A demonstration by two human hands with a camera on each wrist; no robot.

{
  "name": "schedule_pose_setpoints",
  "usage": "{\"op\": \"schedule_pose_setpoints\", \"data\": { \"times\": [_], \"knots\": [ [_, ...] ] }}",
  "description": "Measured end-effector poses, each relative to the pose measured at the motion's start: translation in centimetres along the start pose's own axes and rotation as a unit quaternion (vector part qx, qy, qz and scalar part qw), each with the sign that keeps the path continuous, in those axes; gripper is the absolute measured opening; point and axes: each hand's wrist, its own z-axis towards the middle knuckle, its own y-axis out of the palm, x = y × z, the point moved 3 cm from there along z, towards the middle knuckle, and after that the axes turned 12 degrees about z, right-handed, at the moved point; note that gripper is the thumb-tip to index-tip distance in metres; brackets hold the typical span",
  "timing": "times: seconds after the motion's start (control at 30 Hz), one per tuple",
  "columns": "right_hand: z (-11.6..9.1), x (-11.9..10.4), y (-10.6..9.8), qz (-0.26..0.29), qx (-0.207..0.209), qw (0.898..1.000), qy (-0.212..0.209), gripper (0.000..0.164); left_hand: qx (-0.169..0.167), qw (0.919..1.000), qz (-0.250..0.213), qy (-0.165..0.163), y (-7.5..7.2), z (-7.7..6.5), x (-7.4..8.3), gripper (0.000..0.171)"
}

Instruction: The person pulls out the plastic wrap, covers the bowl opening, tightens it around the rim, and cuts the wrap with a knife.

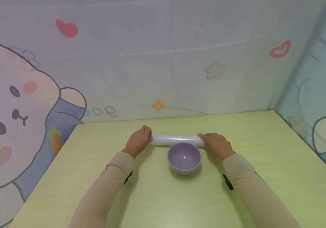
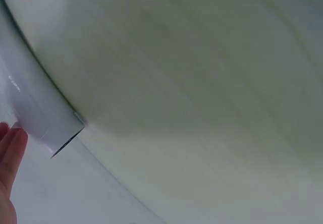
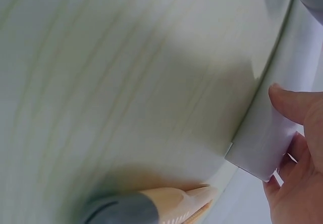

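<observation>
A long white roll [image 1: 174, 139], smooth and glossy, with light reflected along its top, is held crosswise over the pale green table [image 1: 165, 202], its front edge partly hidden by a purple bowl [image 1: 184, 158]. One end is gripped by the left hand [image 1: 140, 141], the other by the right hand [image 1: 216, 144], well apart. Faint backdrop letters [image 1: 97, 111] cannot be read with certainty.

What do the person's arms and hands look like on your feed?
Both arms wear long, pale beige sleeves, the left sleeve and the right sleeve, reaching to the wrists. A small black piece shows beside each forearm, left and right; I can't tell what it is. The left hand and right hand are bare, with no gloves.
</observation>
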Motion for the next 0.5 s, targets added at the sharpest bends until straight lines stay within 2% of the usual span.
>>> {"op": "schedule_pose_setpoints", "data": {
  "times": [0.1, 0.2, 0.27, 0.37, 0.5],
  "knots": [
    [-0.11, 0.02, 0.05, 0.008, 0.002, 1.0, 0.0, 0.05, -0.042, 0.9978, -0.051, -0.005, -0.17, 0.11, -0.26, 0.015],
    [-0.14, -0.01, 0.15, 0.009, 0.006, 1.0, -0.005, 0.049, -0.083, 0.9923, -0.091, 0.008, -0.04, -0.18, -0.59, 0.021],
    [-0.09, 0.05, 0.18, 0.006, 0.012, 1.0, -0.009, 0.049, -0.087, 0.9903, -0.108, 0.014, -0.05, -0.3, -0.78, 0.019],
    [-0.04, 0.16, 0.21, 0.0, 0.023, 1.0, -0.016, 0.048, -0.076, 0.99, -0.118, 0.015, -0.11, -0.1, -1.02, 0.008],
    [-0.22, 0.39, 0.36, -0.006, 0.036, 0.999, -0.023, 0.049, -0.091, 0.9874, -0.127, -0.023, -0.28, 0.39, -1.0, 0.004]
  ]
}}
